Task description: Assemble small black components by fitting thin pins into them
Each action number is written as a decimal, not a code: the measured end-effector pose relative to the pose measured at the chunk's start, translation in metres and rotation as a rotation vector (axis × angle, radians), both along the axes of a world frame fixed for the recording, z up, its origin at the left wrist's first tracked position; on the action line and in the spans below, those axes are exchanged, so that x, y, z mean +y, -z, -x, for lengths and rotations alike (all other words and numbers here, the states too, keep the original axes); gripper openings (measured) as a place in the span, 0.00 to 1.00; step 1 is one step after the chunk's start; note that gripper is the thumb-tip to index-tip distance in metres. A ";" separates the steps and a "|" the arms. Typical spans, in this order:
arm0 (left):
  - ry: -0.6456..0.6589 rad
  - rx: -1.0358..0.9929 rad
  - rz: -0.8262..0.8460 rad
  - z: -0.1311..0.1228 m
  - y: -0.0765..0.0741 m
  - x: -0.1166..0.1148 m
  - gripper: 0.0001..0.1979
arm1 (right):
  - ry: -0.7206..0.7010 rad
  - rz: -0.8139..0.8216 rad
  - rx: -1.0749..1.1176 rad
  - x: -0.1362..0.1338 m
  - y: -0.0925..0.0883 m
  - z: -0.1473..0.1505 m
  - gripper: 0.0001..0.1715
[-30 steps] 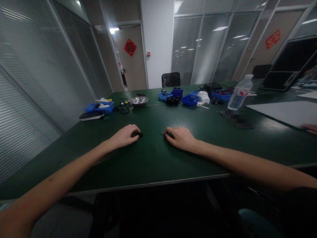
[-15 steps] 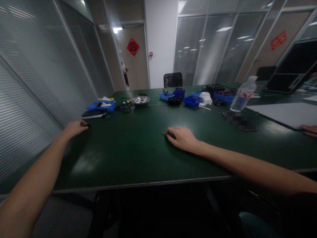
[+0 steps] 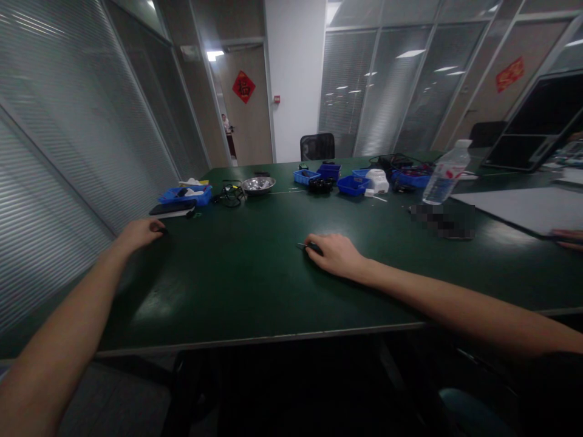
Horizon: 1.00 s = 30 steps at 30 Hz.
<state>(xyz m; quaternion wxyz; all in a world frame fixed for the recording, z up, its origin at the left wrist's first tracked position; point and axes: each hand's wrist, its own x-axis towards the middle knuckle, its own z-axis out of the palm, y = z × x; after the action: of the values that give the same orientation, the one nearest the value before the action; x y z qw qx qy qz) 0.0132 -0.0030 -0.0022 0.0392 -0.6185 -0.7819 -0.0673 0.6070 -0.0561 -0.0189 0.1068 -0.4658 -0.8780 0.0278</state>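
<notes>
On the left part of the green table (image 3: 237, 267), my left hand (image 3: 139, 233) has its fingers closed on a small black piece (image 3: 163, 230), mostly covered by the fingertips. My right hand (image 3: 334, 254) rests on the tabletop right of the middle. It is wrapped round the dark handle of a small screwdriver (image 3: 314, 247), whose thin metal shaft points left. A black notebook-like item (image 3: 173, 209) lies just beyond my left hand.
Beyond the hands stand a blue tray (image 3: 186, 195), a metal bowl (image 3: 258, 186), cables (image 3: 229, 194) and blue bins (image 3: 353, 186). At right are a water bottle (image 3: 446, 173), a blurred-out object (image 3: 441, 223), a pale board (image 3: 523, 209) and another person's hand (image 3: 569, 237).
My left fingers have shifted slightly over the small black piece, and less of it shows. My right hand and the screwdriver stay in place.
</notes>
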 end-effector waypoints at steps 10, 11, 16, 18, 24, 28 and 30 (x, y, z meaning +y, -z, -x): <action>0.014 0.022 0.084 0.025 0.013 0.017 0.19 | 0.009 -0.003 -0.024 0.000 0.000 0.001 0.20; 0.002 0.024 0.092 0.026 0.013 0.019 0.19 | 0.006 -0.004 -0.025 0.000 0.000 0.001 0.20; -0.015 0.020 0.109 0.031 0.012 0.023 0.21 | -0.004 -0.014 -0.007 0.002 0.001 0.000 0.19; -0.014 0.012 0.096 0.034 0.012 0.023 0.21 | 0.000 -0.005 -0.005 0.001 0.001 0.000 0.19; -0.019 -0.019 0.044 0.044 0.016 0.025 0.19 | 0.001 0.006 0.001 0.001 0.000 0.000 0.19; -0.049 -0.049 0.038 0.047 0.016 0.026 0.19 | -0.006 -0.002 0.003 0.001 0.001 0.000 0.19; -0.075 -0.072 0.036 0.046 0.015 0.026 0.19 | -0.012 -0.002 0.008 0.002 0.002 0.000 0.19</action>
<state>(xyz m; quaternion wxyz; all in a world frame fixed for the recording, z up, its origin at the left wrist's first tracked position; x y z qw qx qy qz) -0.0325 0.0227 -0.0177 0.0024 -0.5865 -0.8066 -0.0738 0.6070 -0.0546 -0.0205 0.1106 -0.4602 -0.8804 0.0291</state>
